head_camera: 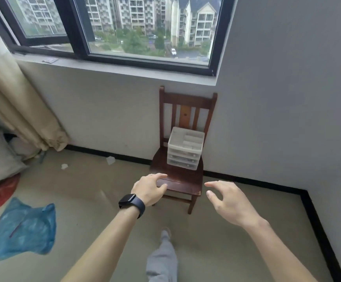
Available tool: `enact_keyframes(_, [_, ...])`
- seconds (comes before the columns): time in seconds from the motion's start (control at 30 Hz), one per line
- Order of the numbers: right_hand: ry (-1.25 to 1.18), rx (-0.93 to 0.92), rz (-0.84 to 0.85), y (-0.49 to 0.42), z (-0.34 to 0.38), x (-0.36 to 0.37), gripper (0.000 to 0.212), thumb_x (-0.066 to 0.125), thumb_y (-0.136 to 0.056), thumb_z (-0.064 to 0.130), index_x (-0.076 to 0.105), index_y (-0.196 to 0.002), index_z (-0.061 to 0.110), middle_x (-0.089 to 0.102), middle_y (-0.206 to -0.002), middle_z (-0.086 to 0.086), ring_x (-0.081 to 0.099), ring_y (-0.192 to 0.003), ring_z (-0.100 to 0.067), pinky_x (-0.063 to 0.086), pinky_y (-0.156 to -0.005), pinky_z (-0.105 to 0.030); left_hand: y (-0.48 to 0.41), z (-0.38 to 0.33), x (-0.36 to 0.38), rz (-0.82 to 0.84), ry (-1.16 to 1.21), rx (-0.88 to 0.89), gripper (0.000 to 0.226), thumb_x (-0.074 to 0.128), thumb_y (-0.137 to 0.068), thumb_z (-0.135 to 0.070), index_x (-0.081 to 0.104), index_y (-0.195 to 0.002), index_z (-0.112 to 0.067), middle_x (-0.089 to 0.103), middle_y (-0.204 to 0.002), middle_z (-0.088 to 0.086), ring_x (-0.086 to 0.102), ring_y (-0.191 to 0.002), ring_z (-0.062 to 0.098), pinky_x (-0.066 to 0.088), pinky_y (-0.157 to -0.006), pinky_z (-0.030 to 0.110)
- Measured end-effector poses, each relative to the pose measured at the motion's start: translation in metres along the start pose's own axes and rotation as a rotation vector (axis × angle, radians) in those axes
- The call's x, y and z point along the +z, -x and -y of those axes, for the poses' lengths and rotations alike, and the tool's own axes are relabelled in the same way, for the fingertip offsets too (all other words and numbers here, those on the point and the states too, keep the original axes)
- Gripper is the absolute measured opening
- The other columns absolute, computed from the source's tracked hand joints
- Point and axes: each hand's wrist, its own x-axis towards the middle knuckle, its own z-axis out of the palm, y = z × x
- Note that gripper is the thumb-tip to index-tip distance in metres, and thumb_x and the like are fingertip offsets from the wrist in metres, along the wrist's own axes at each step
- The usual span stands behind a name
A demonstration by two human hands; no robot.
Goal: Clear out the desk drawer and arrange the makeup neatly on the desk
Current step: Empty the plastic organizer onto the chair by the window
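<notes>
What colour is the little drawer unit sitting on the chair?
The drawer unit is translucent white; the head view shows it best.

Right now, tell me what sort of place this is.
Probably a room in an upper-floor flat, perhaps a bedroom: the window looks down on apartment blocks, a curtain hangs beside it, and a wooden chair against the wall carries a small plastic drawer unit.
</notes>
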Motion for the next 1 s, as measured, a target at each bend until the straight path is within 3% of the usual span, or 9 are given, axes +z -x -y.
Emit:
enact_keyframes(0.2, [-0.018,0.11,0.101,-0.148,-0.047,0.031,0.04,0.05,-0.102,0.037,0.054,-0.141,0.034,0.055,-0.143,0.016,0.038,-0.139,-0.006,0.031,-0.111,-0.022,-0.159,0.007,0.041,0.24,0.177,-0.105,0.042,0.058,-0.093,-0.039,0.059,-0.135,-0.035,0.062,-0.136,-0.009,0.055,-0.128,0.013,0.041,-0.108,0.028])
enact_keyframes(0.33, [-0.04,0.151,0.147,-0.228,-0.066,0.05,0.045,0.05,-0.102,0.035,0.049,-0.147,0.03,0.05,-0.149,0.014,0.037,-0.14,-0.009,0.028,-0.113,-0.022,-0.248,0.004,0.059,0.34,0.375,-0.272,0.037,0.062,-0.092,-0.038,0.064,-0.129,-0.034,0.068,-0.127,-0.005,0.061,-0.118,0.013,0.042,-0.1,0.022])
enact_keyframes(0.43, [-0.057,0.199,0.157,-0.284,-0.085,0.068,0.048,0.05,-0.101,0.035,0.046,-0.149,0.03,0.045,-0.154,0.01,0.033,-0.144,-0.012,0.028,-0.117,-0.028,-0.304,0.007,0.08,0.389,0.543,-0.4,0.035,0.062,-0.095,-0.028,0.065,-0.129,-0.027,0.068,-0.126,0.0,0.062,-0.115,0.016,0.046,-0.104,0.03])
enact_keyframes(0.53, [-0.064,0.245,0.126,-0.341,-0.109,0.088,0.051,0.05,-0.102,0.036,0.042,-0.151,0.031,0.037,-0.159,0.008,0.027,-0.146,-0.013,0.029,-0.117,-0.033,-0.35,0.012,0.105,0.409,0.767,-0.554,0.035,0.058,-0.099,-0.021,0.06,-0.134,-0.022,0.065,-0.128,0.004,0.062,-0.113,0.021,0.048,-0.091,0.033])
enact_keyframes(0.63, [0.028,0.246,0.114,-0.393,-0.138,0.114,0.056,0.049,-0.102,0.038,0.035,-0.155,0.029,0.026,-0.165,0.001,0.016,-0.151,-0.019,0.026,-0.121,-0.041,-0.392,0.02,0.128,0.345,1.007,-0.734,0.034,0.054,-0.1,-0.018,0.055,-0.134,-0.023,0.064,-0.128,0.002,0.062,-0.108,0.02,0.047,-0.082,0.032])
enact_keyframes(0.77, [0.246,0.153,0.151,-0.455,-0.185,0.161,0.069,0.047,-0.1,0.046,0.015,-0.161,0.033,0.0,-0.17,-0.007,-0.004,-0.155,-0.029,0.009,-0.123,-0.053,-0.439,0.039,0.182,0.243,1.229,-0.846,0.034,0.044,-0.103,-0.013,0.053,-0.135,-0.023,0.063,-0.131,0.001,0.06,-0.118,0.021,0.046,-0.105,0.043])
enact_keyframes(0.83, [0.347,0.093,0.162,-0.474,-0.206,0.179,0.073,0.044,-0.1,0.048,0.006,-0.161,0.035,-0.006,-0.169,-0.009,-0.009,-0.154,-0.031,0.002,-0.122,-0.057,-0.457,0.047,0.207,0.212,1.331,-0.883,0.035,0.041,-0.103,-0.011,0.052,-0.134,-0.022,0.062,-0.132,0.001,0.058,-0.121,0.024,0.044,-0.107,0.045])
enact_keyframes(1.0, [0.399,-0.027,0.067,-0.49,-0.238,0.204,0.072,0.049,-0.1,0.042,0.015,-0.161,0.029,0.009,-0.168,-0.012,0.005,-0.155,-0.033,0.013,-0.119,-0.064,-0.488,0.058,0.254,0.061,1.675,-1.005,0.03,0.047,-0.098,-0.006,0.057,-0.126,-0.011,0.066,-0.124,0.007,0.06,-0.119,0.026,0.042,-0.105,0.045])
